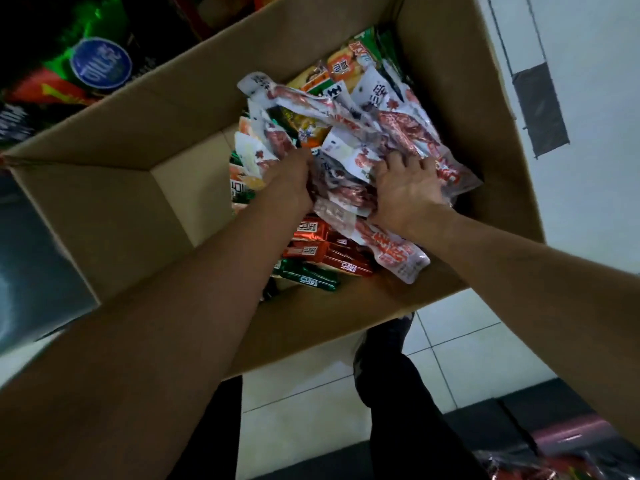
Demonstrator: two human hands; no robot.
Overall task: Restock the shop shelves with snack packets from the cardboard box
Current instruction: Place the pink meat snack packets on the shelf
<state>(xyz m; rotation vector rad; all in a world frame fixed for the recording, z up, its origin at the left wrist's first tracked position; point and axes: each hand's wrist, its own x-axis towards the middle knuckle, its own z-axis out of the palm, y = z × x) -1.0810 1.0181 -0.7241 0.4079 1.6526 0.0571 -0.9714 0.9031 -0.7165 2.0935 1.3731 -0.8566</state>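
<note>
Both my hands are down in the cardboard box (114, 188) in the middle of the frame. My left hand (291, 180) and my right hand (407, 194) are grabbing a bunch of white and red snack packets (363, 133) inside it.

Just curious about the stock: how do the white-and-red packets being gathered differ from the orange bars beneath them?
The white-and-red packets are flat, crinkled pouches piled loosely on top, and both hands are on them. The orange bars are slim, rigid sticks lying side by side, untouched. Both sit inside the cardboard box.
</note>
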